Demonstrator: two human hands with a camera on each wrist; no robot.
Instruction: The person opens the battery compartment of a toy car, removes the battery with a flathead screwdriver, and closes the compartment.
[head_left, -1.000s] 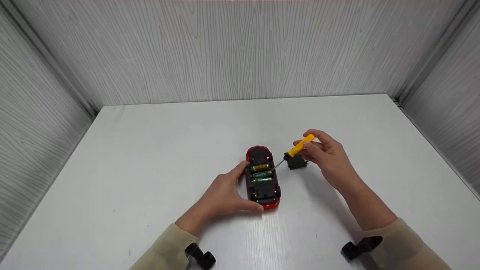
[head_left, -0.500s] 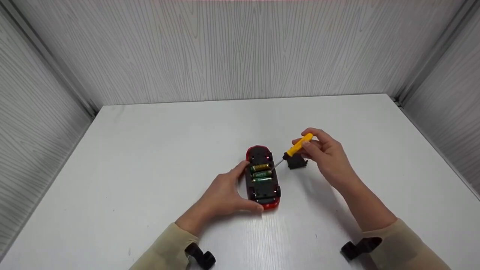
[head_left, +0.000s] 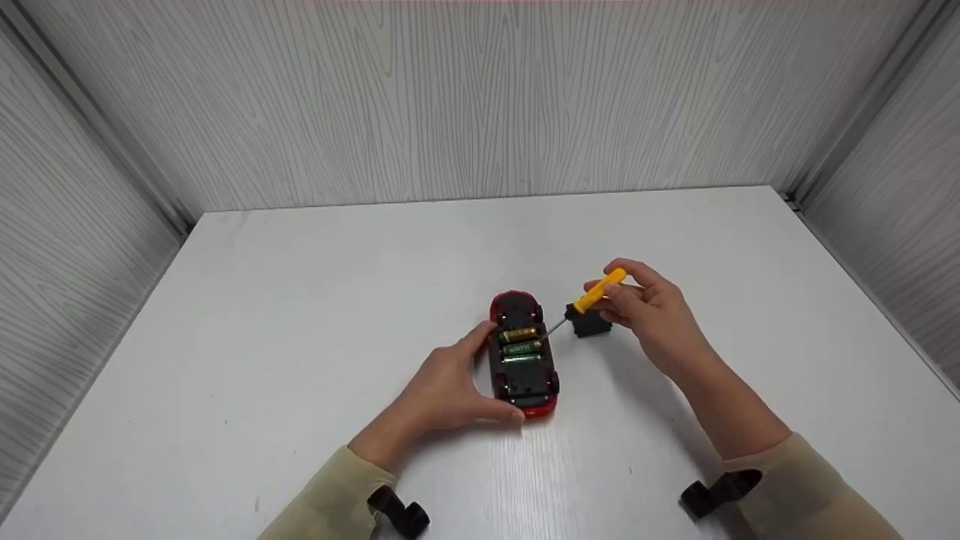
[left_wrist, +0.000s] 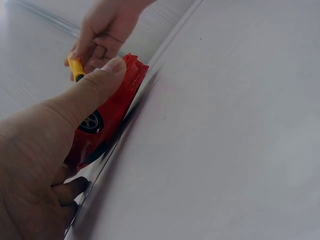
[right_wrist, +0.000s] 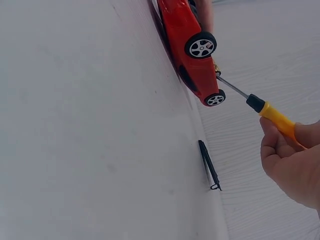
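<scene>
A red toy car (head_left: 526, 382) lies upside down on the white table, its black underside facing up. Three batteries (head_left: 521, 348) sit side by side in its uncovered compartment. My left hand (head_left: 442, 390) grips the car from the left, thumb at the near end and fingers along the far left side. Between thumb and fingers, my right hand (head_left: 656, 315) holds a screwdriver (head_left: 600, 290) by its yellow handle. The screwdriver's metal tip reaches the right end of the batteries, as the right wrist view also shows at the car's (right_wrist: 192, 55) edge.
A black battery cover (head_left: 592, 324) lies on the table right of the car, below the screwdriver. White wood-grain panels (head_left: 480, 105) rise behind the table and at both sides. Each sleeve carries a black wrist mount (head_left: 401, 514).
Almost nothing differs. Both hands, the car and the screwdriver keep their places, apart from a very slight shift of the whole head view.
</scene>
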